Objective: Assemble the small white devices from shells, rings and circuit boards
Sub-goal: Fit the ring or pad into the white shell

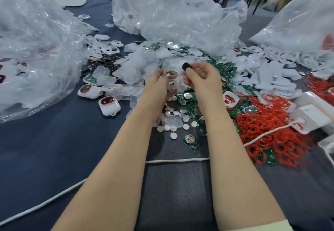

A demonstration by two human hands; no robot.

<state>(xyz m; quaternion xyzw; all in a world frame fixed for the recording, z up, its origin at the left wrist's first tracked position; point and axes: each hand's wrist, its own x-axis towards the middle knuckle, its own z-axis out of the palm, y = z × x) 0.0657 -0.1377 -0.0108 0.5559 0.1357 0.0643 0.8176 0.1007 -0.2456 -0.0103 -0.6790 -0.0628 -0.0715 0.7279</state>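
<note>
My left hand [156,84] grips a white shell [171,74] with a red ring and a green circuit board showing inside it; a second white frame hangs just below in the same fingers. My right hand [200,78] pinches a small dark round piece [186,66] right beside the shell's upper right edge. Both hands hover above the middle of the dark blue table [54,149]. Finished white devices [109,105] with dark oval windows lie to the left. Green circuit boards [192,141], white discs [173,135] and red rings [267,133] are scattered underneath and to the right.
Large clear plastic bags stand at the left [32,49], back centre [171,13] and back right [298,22]. White shells [274,78] pile up at the right. A white cord [177,160] runs across the table under my forearms. White boxes [314,115] sit at the right edge.
</note>
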